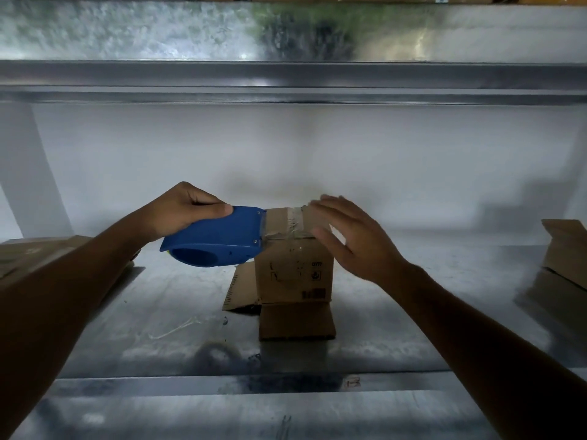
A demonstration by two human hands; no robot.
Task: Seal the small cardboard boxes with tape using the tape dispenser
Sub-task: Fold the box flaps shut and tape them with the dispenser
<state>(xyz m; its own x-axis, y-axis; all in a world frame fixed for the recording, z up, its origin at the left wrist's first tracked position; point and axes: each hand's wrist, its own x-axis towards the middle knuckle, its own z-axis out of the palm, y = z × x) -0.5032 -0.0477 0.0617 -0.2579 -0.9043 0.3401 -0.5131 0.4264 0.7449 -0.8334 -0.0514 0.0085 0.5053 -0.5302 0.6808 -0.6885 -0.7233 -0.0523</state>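
Observation:
A small cardboard box (293,271) stands upright in the middle of a metal shelf (158,319), its lower flaps splayed out flat on the shelf. Clear tape (293,222) runs across its closed top. My left hand (187,209) grips a blue tape dispenser (216,241), whose front end rests against the top left edge of the box. My right hand (352,239) lies with fingers spread on the top right side of the box, covering that corner.
Cardboard boxes sit at the left edge (28,258) and the right edge (565,249) of the shelf. A strip of loose clear tape (171,330) lies on the shelf left of the box. Another metal shelf (286,77) hangs overhead. A white wall stands behind.

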